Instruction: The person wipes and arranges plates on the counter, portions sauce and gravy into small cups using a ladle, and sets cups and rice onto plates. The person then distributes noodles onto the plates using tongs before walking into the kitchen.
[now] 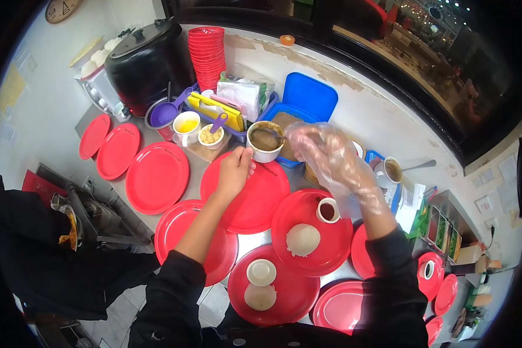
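Note:
My left hand (pixel 235 173), bare, is closed at the near side of a white cup (pixel 265 152) of thick brown sauce. Its fingers appear to grip the cup there, though the exact grip is hidden. My right hand (pixel 327 153) wears a loose clear plastic glove. Its closed fingers hold a spoon (pixel 278 135), whose end dips into the sauce. Below my hands, a red plate (pixel 284 232) carries a rice mound (pixel 303 240) and a small cup of dark red sauce (pixel 328 210). A nearer red plate (pixel 240 296) bears a second rice mound (pixel 260 296) and a small white cup (pixel 261 272).
Several red plates (pixel 156 177) cover the counter. Behind stand a blue container (pixel 310 95), stacked red bowls (pixel 207 58), a black cooker (pixel 151 66), a yellow-filled mug (pixel 187 123) and a cup of crumbs (pixel 210 136). A person in black (pixel 58 255) is at the left.

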Demonstrator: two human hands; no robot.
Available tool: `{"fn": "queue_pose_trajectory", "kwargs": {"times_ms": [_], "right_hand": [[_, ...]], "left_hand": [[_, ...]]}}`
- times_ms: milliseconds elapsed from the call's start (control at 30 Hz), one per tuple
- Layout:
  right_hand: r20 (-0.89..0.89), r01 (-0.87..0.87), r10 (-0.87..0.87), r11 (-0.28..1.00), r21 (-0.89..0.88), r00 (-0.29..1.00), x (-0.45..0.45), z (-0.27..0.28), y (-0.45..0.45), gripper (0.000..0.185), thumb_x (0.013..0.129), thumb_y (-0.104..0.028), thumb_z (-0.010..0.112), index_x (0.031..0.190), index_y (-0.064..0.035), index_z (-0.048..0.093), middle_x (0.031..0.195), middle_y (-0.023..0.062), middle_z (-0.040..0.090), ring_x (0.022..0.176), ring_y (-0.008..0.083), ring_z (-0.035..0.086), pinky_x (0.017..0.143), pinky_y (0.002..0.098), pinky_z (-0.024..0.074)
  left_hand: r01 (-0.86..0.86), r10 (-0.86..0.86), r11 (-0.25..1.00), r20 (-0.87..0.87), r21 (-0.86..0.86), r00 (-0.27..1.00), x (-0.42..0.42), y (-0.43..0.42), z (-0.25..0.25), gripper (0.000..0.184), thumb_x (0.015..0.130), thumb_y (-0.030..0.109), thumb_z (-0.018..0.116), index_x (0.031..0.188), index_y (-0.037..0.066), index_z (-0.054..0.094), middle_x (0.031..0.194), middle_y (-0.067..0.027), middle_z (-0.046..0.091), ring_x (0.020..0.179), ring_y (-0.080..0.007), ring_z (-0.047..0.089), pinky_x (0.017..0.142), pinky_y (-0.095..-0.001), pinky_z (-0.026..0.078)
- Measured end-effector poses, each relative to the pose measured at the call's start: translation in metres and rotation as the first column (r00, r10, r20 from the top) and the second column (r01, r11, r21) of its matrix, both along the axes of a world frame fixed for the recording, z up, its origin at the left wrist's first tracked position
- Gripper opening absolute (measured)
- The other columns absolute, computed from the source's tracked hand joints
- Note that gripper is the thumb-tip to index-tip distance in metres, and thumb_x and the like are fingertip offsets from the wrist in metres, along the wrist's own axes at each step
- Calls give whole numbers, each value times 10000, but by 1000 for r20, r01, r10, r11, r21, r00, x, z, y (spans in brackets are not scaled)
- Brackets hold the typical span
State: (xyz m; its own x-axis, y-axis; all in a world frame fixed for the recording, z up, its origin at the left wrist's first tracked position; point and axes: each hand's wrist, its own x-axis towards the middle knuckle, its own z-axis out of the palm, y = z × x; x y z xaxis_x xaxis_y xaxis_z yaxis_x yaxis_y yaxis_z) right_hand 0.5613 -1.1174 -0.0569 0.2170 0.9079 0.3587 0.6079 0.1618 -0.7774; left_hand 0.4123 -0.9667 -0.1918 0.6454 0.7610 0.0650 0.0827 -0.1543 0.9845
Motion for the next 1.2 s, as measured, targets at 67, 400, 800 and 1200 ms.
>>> {"fn": "queue_pose_trajectory", "kwargs": {"times_ms": [67,400,800,1200], "right_hand": [[361,-6,-47,989,145,932,-9,8,-17,203,903,-145,533,989,29,594,935,142,641,840,224,632,725,299,508],[-704,475,-230,864,171,672,15,-53,-3,279,910,-181,528,957,85,596,825,132,628,705,156,625,648,278,524],[-383,618,-672,738,-271,634,17,-138,36,355,890,-227,557,1001,110,558,884,177,638,846,200,623,733,232,494],[-284,691,-669,722,-29,687,33,-104,1,358,894,-305,536,1060,8,589,1090,201,591,1011,356,562,868,410,448]], "left_hand": [[-18,18,999,7,-44,1000,9,2,-3,301,942,246,456,780,5,535,635,-70,581,517,-101,541,452,-245,428],[-41,38,996,-38,-75,999,27,7,0,320,937,261,458,784,-3,554,598,-71,576,466,-108,529,423,-248,417],[-110,107,993,-97,-30,990,-9,20,12,333,925,283,474,813,-13,577,591,-74,582,459,-108,536,420,-243,414],[-68,70,998,-148,17,987,22,20,28,349,899,271,502,762,-36,597,570,-99,587,462,-139,563,434,-261,437]]}}
